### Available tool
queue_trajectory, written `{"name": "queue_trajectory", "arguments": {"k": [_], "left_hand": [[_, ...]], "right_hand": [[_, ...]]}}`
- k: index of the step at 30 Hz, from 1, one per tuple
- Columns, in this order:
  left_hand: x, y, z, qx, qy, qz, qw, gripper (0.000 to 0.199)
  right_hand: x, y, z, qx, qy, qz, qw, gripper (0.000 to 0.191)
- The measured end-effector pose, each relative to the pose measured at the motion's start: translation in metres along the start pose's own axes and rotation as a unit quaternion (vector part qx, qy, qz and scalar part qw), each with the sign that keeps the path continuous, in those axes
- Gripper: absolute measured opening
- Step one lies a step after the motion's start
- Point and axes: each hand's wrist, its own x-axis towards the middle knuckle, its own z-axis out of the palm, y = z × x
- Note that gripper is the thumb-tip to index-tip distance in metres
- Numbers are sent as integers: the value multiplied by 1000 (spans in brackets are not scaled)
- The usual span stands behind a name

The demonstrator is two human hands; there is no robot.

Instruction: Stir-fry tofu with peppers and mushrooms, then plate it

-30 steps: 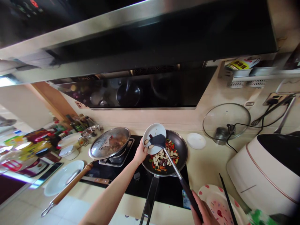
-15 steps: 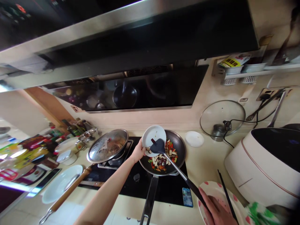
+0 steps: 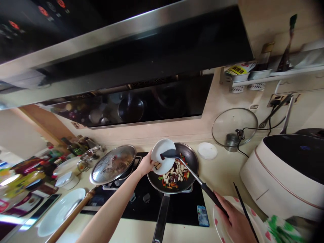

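My left hand (image 3: 146, 163) grips the edge of a small white plate (image 3: 161, 148), tilted over the left side of a frying pan (image 3: 193, 160). A few pale brown slices (image 3: 158, 165) lie on the plate near my thumb. My right hand (image 3: 236, 217) is wrapped round the black handle of a spatula (image 3: 192, 172). Its dark head (image 3: 170, 153) is over the plate, by a small dark red piece (image 3: 162, 157). In the pan lie cut vegetables (image 3: 176, 173) in white, red, orange and green. The plate hides part of the pan.
A second pan with a glass lid (image 3: 113, 165) sits on the left burner, its wooden handle (image 3: 73, 214) jutting forward. A patterned plate with a black chopstick (image 3: 243, 202) lies under my right hand. A white appliance (image 3: 263, 179) stands right. The range hood (image 3: 141, 57) hangs overhead.
The spatula head has turned sideways on the plate. Several slices near my left thumb now show more clearly. The whole view has shifted a little.
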Motion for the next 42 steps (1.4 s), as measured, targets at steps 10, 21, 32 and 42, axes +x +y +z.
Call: {"name": "queue_trajectory", "arguments": {"k": [10, 21, 32, 42], "left_hand": [[-6, 11, 8, 58, 13, 1, 998, 70], [-12, 11, 18, 75, 63, 0, 995, 79], [-23, -1, 21, 19, 104, 18, 994, 75], [-6, -31, 33, -38, 120, 92, 988, 71]], "right_hand": [[17, -42, 8, -97, 81, -61, 990, 54], [-1, -52, 33, -100, 57, -13, 993, 50], [-7, -46, 24, -73, 31, -4, 997, 50], [1, -33, -25, 38, -5, -54, 998, 50]]}}
